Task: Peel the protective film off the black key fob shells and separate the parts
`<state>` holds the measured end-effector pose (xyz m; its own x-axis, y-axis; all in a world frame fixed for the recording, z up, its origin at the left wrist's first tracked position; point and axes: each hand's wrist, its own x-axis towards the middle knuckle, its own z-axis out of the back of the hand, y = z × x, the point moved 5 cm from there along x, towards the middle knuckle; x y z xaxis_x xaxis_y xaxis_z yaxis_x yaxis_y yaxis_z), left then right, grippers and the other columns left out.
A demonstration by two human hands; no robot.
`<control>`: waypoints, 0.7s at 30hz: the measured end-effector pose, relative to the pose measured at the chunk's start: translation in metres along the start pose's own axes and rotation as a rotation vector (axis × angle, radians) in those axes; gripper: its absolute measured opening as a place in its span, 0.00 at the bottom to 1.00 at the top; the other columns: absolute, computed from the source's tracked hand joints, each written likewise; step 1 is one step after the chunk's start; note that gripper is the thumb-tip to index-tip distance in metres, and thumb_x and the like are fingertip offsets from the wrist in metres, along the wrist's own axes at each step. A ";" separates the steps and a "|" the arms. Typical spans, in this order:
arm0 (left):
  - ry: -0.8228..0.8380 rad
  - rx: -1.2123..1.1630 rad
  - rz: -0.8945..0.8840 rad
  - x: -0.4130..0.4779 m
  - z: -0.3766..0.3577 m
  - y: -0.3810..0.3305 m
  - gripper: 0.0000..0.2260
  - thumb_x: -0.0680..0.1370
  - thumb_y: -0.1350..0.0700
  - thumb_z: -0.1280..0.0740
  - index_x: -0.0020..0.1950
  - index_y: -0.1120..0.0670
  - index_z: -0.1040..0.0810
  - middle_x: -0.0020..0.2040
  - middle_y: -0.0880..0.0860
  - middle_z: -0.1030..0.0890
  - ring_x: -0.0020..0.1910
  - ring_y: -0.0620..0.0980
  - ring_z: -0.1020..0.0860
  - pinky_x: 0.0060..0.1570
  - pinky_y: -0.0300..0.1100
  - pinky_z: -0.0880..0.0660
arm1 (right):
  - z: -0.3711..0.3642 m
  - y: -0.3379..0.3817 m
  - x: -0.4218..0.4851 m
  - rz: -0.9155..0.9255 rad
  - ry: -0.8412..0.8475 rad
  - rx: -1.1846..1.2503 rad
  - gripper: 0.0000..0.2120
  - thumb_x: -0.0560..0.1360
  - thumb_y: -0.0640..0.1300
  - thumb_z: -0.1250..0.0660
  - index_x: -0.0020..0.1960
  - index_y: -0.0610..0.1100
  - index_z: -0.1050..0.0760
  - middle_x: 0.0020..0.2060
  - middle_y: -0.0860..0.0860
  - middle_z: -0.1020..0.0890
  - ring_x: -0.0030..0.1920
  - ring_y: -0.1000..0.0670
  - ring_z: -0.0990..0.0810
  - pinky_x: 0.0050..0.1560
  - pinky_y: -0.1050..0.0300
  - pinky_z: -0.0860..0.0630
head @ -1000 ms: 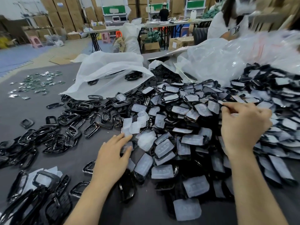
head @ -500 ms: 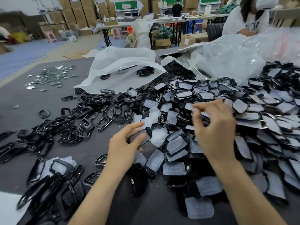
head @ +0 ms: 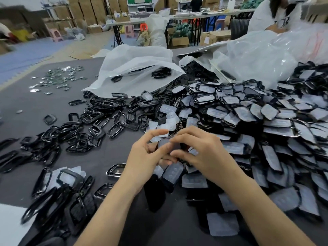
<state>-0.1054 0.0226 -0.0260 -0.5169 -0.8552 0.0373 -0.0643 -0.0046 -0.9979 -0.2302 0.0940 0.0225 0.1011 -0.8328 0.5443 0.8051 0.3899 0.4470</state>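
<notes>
Both hands meet at the middle of the table over one black key fob shell (head: 167, 145) covered with a cloudy film. My left hand (head: 143, 157) holds the shell from the left, thumb on its film face. My right hand (head: 204, 153) pinches it from the right with curled fingers. A large heap of film-covered shells (head: 266, 121) fills the right side. Bare black frames (head: 85, 125) lie spread to the left, and loose peeled film pieces (head: 166, 119) lie just beyond my hands.
The dark grey table (head: 35, 103) carries white plastic bags (head: 134, 71) at the back and small shiny metal parts (head: 58, 79) at the far left. More frames and film lie at the near left (head: 67, 192). A person in white (head: 266, 15) sits at the far right.
My right hand came in from the heap on the right and joined my left hand. Both now hold one shell between them. The view shifted slightly left.
</notes>
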 end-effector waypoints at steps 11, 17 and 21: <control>-0.620 1.104 0.234 -0.011 0.062 -0.014 0.19 0.78 0.54 0.43 0.68 0.46 0.31 0.67 0.52 0.29 0.67 0.56 0.37 0.64 0.56 0.43 | 0.076 -0.059 -0.021 -0.574 -0.334 -0.152 0.07 0.67 0.45 0.23 0.42 0.43 0.16 0.39 0.48 0.18 0.39 0.51 0.20 0.48 0.54 0.22; -0.408 1.250 0.343 -0.012 0.053 0.002 0.21 0.77 0.59 0.43 0.69 0.47 0.35 0.69 0.52 0.39 0.65 0.56 0.41 0.61 0.55 0.39 | 0.071 -0.061 -0.019 -0.669 -0.186 -0.227 0.11 0.67 0.48 0.23 0.43 0.42 0.16 0.45 0.46 0.21 0.46 0.48 0.22 0.52 0.55 0.26; -0.361 1.276 0.226 -0.009 0.050 0.004 0.23 0.75 0.65 0.41 0.68 0.49 0.32 0.72 0.52 0.41 0.65 0.58 0.40 0.59 0.51 0.35 | 0.070 -0.062 -0.020 -0.677 -0.154 -0.263 0.11 0.68 0.48 0.24 0.44 0.42 0.16 0.48 0.46 0.22 0.48 0.47 0.23 0.54 0.52 0.25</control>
<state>-0.0581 0.0045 -0.0327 -0.1455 -0.9882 0.0484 0.9281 -0.1532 -0.3395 -0.3230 0.1141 0.0341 -0.5345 -0.7857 0.3115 0.7774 -0.3123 0.5460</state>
